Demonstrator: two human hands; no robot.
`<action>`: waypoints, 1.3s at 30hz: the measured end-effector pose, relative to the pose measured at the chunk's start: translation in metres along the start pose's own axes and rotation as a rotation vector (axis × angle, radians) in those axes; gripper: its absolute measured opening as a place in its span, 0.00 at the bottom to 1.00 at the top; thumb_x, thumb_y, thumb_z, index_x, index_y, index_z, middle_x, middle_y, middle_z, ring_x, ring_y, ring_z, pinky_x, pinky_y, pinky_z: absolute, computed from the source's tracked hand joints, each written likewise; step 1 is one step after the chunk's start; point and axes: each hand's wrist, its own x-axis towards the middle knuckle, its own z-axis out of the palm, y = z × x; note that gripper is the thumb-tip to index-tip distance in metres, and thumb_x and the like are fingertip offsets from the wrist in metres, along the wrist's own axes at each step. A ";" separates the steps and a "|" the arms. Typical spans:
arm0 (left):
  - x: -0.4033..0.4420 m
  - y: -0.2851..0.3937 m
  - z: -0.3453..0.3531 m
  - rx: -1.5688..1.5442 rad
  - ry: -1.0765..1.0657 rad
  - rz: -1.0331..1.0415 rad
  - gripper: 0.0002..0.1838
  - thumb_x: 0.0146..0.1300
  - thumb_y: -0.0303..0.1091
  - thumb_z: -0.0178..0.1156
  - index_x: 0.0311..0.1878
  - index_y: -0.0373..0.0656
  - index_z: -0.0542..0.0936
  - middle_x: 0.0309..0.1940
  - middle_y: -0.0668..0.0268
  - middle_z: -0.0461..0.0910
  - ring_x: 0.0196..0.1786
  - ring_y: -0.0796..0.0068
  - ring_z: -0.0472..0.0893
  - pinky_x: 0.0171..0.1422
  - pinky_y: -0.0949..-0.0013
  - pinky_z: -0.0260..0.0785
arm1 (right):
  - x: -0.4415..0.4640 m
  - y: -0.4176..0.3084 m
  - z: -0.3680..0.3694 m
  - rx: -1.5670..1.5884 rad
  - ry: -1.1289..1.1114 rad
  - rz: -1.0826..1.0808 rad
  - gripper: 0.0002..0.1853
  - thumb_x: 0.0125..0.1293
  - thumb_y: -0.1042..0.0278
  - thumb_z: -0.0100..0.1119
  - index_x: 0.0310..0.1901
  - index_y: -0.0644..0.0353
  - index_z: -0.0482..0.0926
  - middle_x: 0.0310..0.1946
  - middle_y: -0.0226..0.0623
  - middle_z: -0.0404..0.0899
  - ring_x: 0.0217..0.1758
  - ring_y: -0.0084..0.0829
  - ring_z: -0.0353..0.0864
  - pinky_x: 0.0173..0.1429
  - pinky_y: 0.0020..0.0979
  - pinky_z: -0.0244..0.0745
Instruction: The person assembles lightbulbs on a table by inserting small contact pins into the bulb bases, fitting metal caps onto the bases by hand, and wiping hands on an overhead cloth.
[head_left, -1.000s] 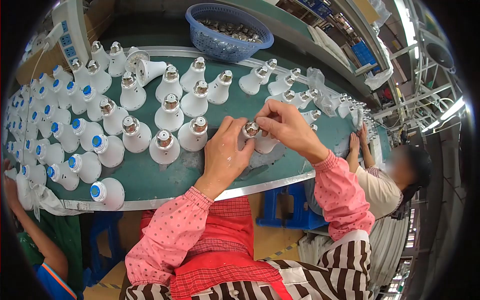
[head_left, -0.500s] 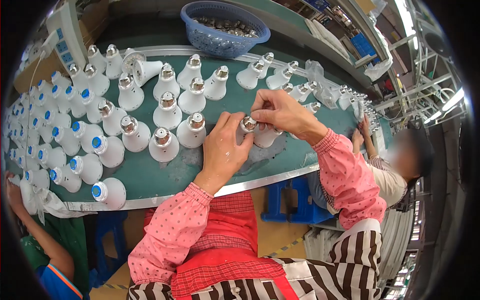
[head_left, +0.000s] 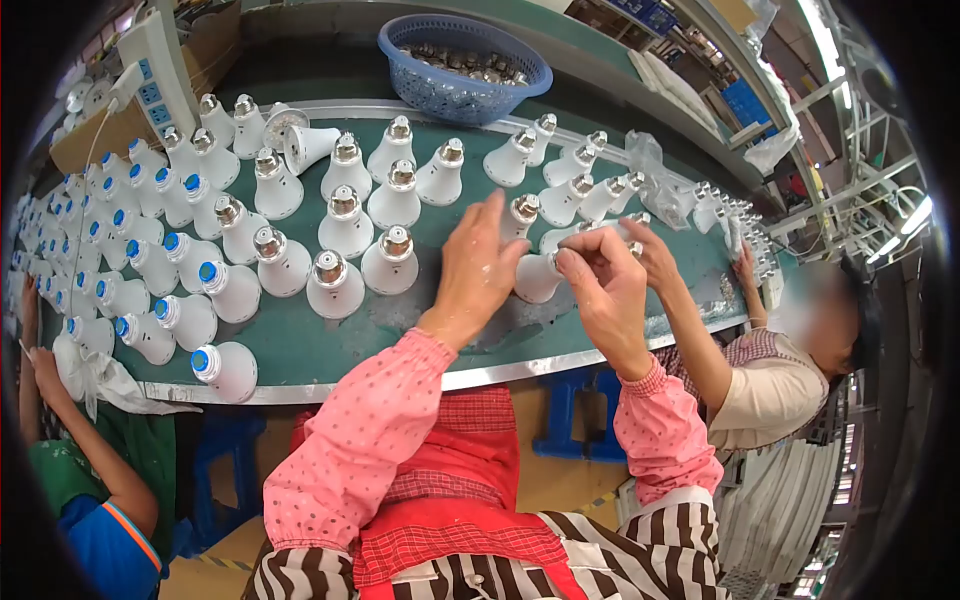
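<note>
My left hand (head_left: pixel 472 268) is beside a white bulb with a silver cap (head_left: pixel 518 216), its fingers stretched upward and its thumb apart. That bulb stands upright between fingertips and thumb; contact is unclear. To the right, my right hand (head_left: pixel 608 298) has thumb and fingers pinched together beside the upper part of another white bulb (head_left: pixel 537 279). Whatever the pinch holds is hidden. More silver-capped bulbs, such as one nearby (head_left: pixel 390 262), stand on the green table (head_left: pixel 420 340).
A blue basket (head_left: pixel 455 98) of small metal caps sits behind the table. Blue-topped bulbs (head_left: pixel 225 372) crowd the left. A co-worker's hand (head_left: pixel 655 258) reaches among bulbs just right of mine. Another person's arm (head_left: pixel 95 440) is at lower left. A plastic bag (head_left: pixel 655 185) lies at the back right.
My left hand has moved up and its fingers have spread from the bulb. My right hand has come down and right, off the cap. The right co-worker's hand has reached in closer.
</note>
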 end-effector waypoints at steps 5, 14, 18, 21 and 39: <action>-0.044 0.027 -0.069 -0.196 0.027 -0.180 0.13 0.67 0.26 0.68 0.53 0.34 0.84 0.41 0.56 0.84 0.33 0.65 0.84 0.39 0.64 0.76 | -0.017 -0.001 0.024 -0.220 -0.220 -0.130 0.05 0.67 0.77 0.67 0.43 0.63 0.84 0.36 0.42 0.83 0.34 0.41 0.85 0.40 0.36 0.78; -0.105 0.023 -0.117 -0.173 0.060 -0.259 0.06 0.74 0.27 0.65 0.45 0.34 0.87 0.31 0.69 0.85 0.29 0.84 0.78 0.35 0.76 0.70 | -0.019 0.018 0.059 -0.600 -0.448 -0.352 0.06 0.63 0.78 0.64 0.40 0.63 0.78 0.35 0.46 0.79 0.40 0.52 0.84 0.40 0.50 0.78; -0.106 0.020 -0.117 -0.210 0.065 -0.244 0.05 0.74 0.27 0.66 0.44 0.35 0.86 0.31 0.69 0.84 0.29 0.84 0.77 0.34 0.75 0.69 | -0.016 0.016 0.060 -0.680 -0.503 -0.363 0.07 0.61 0.78 0.64 0.40 0.64 0.76 0.35 0.46 0.78 0.41 0.52 0.84 0.39 0.51 0.79; -0.105 0.017 -0.116 -0.191 0.066 -0.208 0.04 0.73 0.26 0.66 0.43 0.35 0.86 0.30 0.68 0.84 0.29 0.84 0.77 0.34 0.74 0.69 | -0.008 0.017 0.059 -0.677 -0.543 -0.363 0.08 0.60 0.78 0.64 0.39 0.64 0.76 0.35 0.47 0.79 0.41 0.52 0.84 0.39 0.50 0.79; -0.082 0.025 -0.077 0.214 -0.123 0.165 0.05 0.60 0.23 0.63 0.39 0.38 0.77 0.36 0.54 0.77 0.42 0.47 0.81 0.46 0.49 0.76 | -0.014 -0.020 0.036 -0.778 -0.564 -0.580 0.16 0.52 0.73 0.70 0.39 0.61 0.72 0.36 0.43 0.74 0.40 0.48 0.82 0.38 0.47 0.77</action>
